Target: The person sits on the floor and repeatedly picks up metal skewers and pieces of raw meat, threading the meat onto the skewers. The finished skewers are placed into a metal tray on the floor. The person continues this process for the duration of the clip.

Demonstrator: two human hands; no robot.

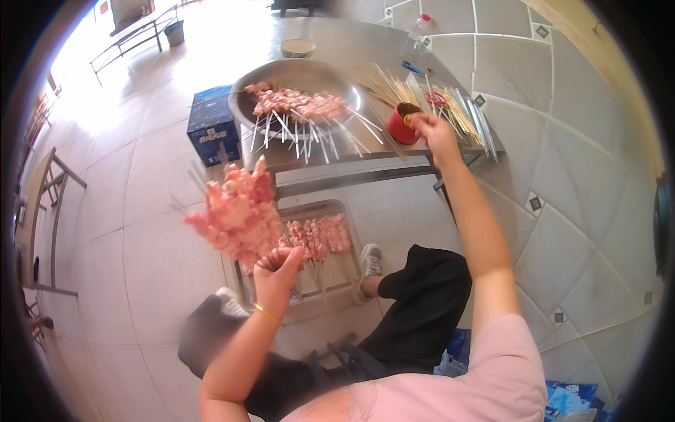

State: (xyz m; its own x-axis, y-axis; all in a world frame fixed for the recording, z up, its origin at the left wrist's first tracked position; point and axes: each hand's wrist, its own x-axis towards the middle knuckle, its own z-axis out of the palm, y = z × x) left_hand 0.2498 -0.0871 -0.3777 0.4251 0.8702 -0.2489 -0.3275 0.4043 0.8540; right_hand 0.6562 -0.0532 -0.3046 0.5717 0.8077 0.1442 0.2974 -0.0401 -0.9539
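A thick bunch of raw meat skewers (237, 216) is gripped in my left hand (279, 266), raised to the left above a metal tray (353, 264). More meat skewers (319, 235) lie side by side in that tray on the floor. My right hand (430, 129) is at the rim of a red cup (398, 129) on the table, its fingers pinching a small yellow thing (407, 120), perhaps a rubber band. Left of the cup, a large steel basin (242, 84) holds meat skewers (300, 103) whose sticks hang over its near rim.
On the metal table (364, 47) are bamboo sticks (387, 84), metal skewers (482, 126), red-handled scissors (435, 98), a blue-handled tool (412, 67), a bowl (298, 48) and a plastic bottle (420, 27). A blue box (213, 126) stands left of the table.
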